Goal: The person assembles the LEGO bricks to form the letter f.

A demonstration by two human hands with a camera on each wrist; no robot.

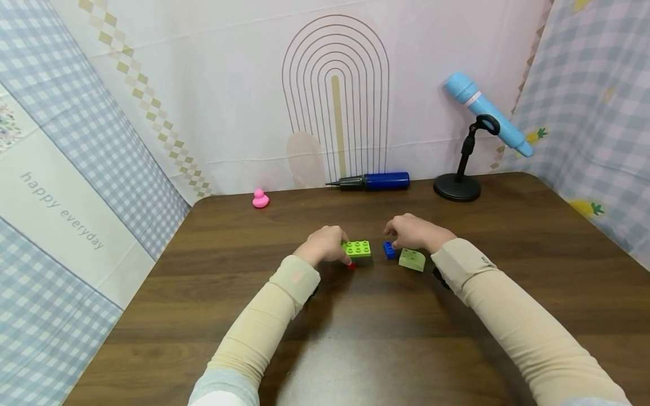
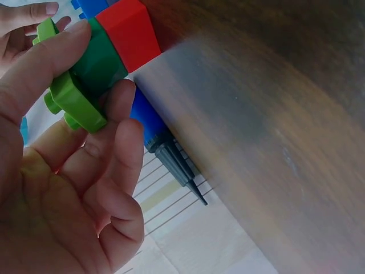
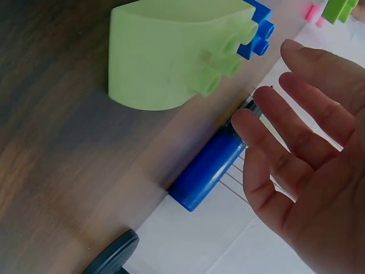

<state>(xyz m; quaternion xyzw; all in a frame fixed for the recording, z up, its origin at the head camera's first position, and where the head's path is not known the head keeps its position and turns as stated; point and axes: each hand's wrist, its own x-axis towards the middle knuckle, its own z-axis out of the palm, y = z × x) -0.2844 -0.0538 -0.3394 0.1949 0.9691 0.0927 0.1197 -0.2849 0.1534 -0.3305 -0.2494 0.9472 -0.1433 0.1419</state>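
Observation:
In the left wrist view my left hand (image 1: pixel 325 246) pinches a dark green toy brick (image 2: pixel 100 63) between thumb and fingers. A lime green toy brick (image 1: pixel 358 248) with studs sits against its top, and a red toy brick (image 2: pixel 132 35) adjoins it on the other side. My right hand (image 1: pixel 413 232) holds nothing, its fingers spread and loosely bent in the right wrist view. Just beside its fingertips stands a small blue toy brick (image 1: pixel 389 250). A pale green toy brick (image 3: pixel 165 57) with one rounded side lies on the table below that hand.
Along the back of the wooden table (image 1: pixel 355 366) lie a pink rubber duck (image 1: pixel 260 198) and a blue hand pump (image 1: pixel 386 181). At the back right, a black stand (image 1: pixel 458 186) holds a light blue toy microphone (image 1: pixel 487 113). A patterned cloth (image 1: pixel 228 84) hangs behind.

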